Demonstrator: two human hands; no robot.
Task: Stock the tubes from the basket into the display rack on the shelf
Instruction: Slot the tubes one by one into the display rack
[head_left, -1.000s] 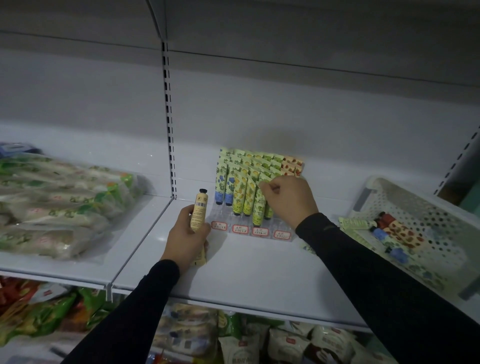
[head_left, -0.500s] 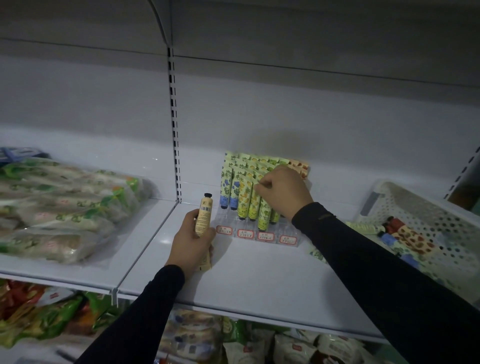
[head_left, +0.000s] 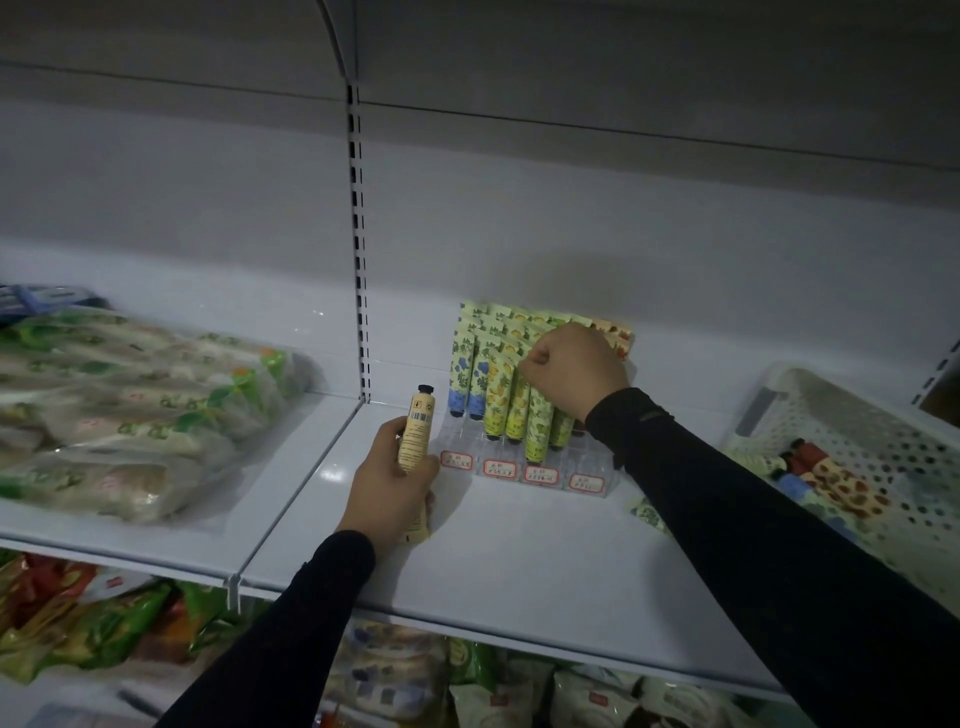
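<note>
My right hand (head_left: 574, 371) pinches a green printed tube in the clear acrylic rack (head_left: 524, 457); I'd seat it upright. Left hand (head_left: 392, 486), beside the rack, grips a yellow black-capped tube (head_left: 415, 428).

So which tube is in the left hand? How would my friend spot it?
Find the clear display rack on the white shelf. Just left of it, the left hand holds a tube upright. It is plain pale yellow with a black cap, while the rack's tubes are flowery.

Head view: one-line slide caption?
Left hand holds a yellow tube while right hand seats tubes in the display rack; basket waits at right.
</note>
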